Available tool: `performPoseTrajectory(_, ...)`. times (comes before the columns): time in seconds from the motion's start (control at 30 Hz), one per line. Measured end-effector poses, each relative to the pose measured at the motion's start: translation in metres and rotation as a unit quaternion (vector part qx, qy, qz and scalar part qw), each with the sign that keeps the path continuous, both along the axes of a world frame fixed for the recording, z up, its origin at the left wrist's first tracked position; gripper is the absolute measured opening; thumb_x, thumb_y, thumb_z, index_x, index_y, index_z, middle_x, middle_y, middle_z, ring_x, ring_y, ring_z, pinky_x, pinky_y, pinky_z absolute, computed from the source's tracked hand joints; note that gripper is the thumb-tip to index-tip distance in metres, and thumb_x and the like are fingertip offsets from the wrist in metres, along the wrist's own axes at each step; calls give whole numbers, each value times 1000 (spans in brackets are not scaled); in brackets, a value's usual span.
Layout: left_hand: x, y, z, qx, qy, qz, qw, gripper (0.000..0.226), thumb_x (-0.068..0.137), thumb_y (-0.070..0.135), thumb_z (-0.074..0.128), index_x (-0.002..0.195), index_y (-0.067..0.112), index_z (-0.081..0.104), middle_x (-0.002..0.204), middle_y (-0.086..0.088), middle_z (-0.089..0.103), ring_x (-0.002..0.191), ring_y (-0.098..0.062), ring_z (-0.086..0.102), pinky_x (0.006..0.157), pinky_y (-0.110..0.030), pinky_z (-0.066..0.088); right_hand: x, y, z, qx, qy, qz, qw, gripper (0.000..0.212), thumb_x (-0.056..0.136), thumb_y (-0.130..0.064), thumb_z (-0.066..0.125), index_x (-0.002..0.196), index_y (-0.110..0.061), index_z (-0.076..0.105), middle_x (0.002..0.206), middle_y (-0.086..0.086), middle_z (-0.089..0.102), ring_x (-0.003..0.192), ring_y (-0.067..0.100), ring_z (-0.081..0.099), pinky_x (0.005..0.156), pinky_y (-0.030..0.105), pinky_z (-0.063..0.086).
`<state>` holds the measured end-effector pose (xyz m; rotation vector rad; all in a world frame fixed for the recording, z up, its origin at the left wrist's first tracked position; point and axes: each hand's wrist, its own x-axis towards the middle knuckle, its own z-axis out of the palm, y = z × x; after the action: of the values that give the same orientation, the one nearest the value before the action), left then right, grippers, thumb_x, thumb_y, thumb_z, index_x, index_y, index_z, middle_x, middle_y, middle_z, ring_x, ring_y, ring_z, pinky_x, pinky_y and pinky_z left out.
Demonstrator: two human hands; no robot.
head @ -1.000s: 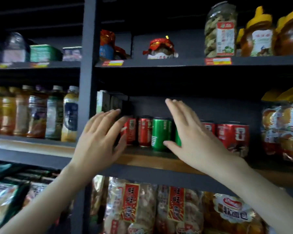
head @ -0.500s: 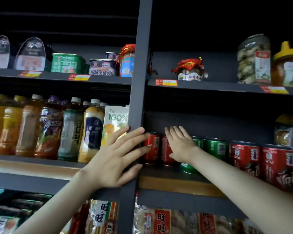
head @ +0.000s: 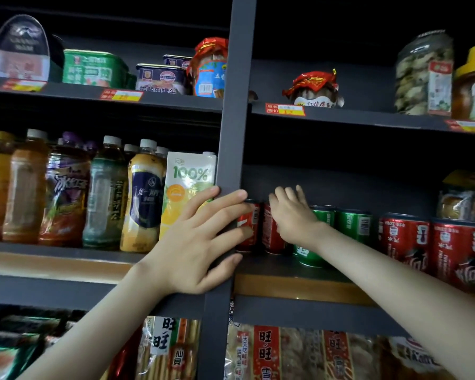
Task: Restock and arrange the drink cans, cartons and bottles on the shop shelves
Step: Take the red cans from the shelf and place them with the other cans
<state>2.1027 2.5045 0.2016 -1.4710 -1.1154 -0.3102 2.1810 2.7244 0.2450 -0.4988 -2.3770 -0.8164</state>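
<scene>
The right hand (head: pixel 291 218) reaches into the can bay with its fingers (head: pixel 285 194) straight and slightly apart, its back to the camera. It lies against the tops of a red cola can (head: pixel 270 234) and the green can (head: pixel 307 255) beside it. The thumb is hidden, so a pinch on the far side cannot be ruled out, but nothing looks lifted. The left hand (head: pixel 195 242) is spread flat on the dark upright post (head: pixel 235 119), gripping nothing, and its fingertips reach past the post towards another red can (head: pixel 249 229).

All the cans stand upright on the shelf (head: pixel 285 283), packed closely. A second green can (head: pixel 354 226) and taller red cans (head: pixel 403 242) run on to the right. The juice carton (head: pixel 189 182) and bottles (head: pixel 143 198) stand in the left bay.

The likely step is squaring this row. The risk, as I judge it, lies in a high sideways push: pressed near its rim, a slim can may tip into its neighbours and knock them over in turn. One lying on its side could roll off the front edge. The post also hides the leftmost can, so the left fingertips could nudge it without warning
</scene>
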Motion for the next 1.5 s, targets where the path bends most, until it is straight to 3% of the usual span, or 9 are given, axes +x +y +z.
performPoseTrajectory(0.27,1,-1,0,-1,3,1,1000,37,91,31,43,103,9,72,129,-15,59,138,-28,36,119,-44,13,17,-12,-1,-21,-67,14,997,88,75,-31,75,141,-13,20,137,16,38,134,36,35,115,49,20)
performPoseTrajectory(0.33,2,-1,0,-2,4,-1,1000,37,91,31,44,104,9,71,129,-15,59,138,-28,36,119,-44,14,19,-19,-8,-61,-66,44,995,80,78,-22,72,138,-17,19,128,13,47,121,35,48,92,43,43)
performPoseTrajectory(0.43,3,-1,0,0,0,-7,1000,36,91,30,45,105,9,71,129,-15,59,138,-28,36,119,-44,14,29,-31,-6,-111,-23,91,989,65,79,-20,72,129,-18,30,119,6,46,113,27,48,69,33,41)
performPoseTrajectory(0.67,21,-1,-11,47,-46,0,998,30,87,26,59,111,8,67,128,-12,60,136,-27,41,116,-47,26,85,-68,-2,-178,134,186,957,67,73,-27,81,121,-24,36,118,-6,42,114,14,42,87,33,46)
performPoseTrajectory(0.83,71,-9,-36,61,-167,4,984,58,84,43,60,129,7,50,137,-12,52,135,-27,40,116,-43,26,159,-110,-20,-172,214,216,937,65,67,-35,85,112,-32,38,109,-13,43,99,8,45,78,24,42)
performPoseTrajectory(1.03,170,-19,-87,20,-301,-103,948,76,80,41,65,140,9,31,137,-12,52,129,-20,42,108,-33,33,238,-158,-76,-209,173,240,932,73,63,-40,84,110,-45,28,108,-25,33,97,-7,34,75,7,36)
performPoseTrajectory(1.2,230,-46,-154,-56,-402,-92,909,74,75,51,57,134,11,36,119,-9,64,105,-20,58,76,-27,50,278,-180,-150,-304,139,240,912,75,58,-33,85,114,-43,37,104,-25,41,101,3,44,83,14,36)
performPoseTrajectory(1.3,247,-66,-200,-116,-427,-70,894,78,75,53,57,135,7,37,118,-10,66,100,-24,65,68,-25,52,304,-191,-194,-461,91,289,834,64,69,-50,78,119,-54,40,120,-36,40,119,-10,39,93,6,32)
performPoseTrajectory(1.5,261,-97,-251,-165,-500,-63,848,77,75,51,63,130,-1,51,110,-11,69,93,-19,66,74,-20,48,315,-220,-258,-753,163,325,549,34,90,-43,49,122,-51,56,128,-20,57,123,2,52,103,32,40)
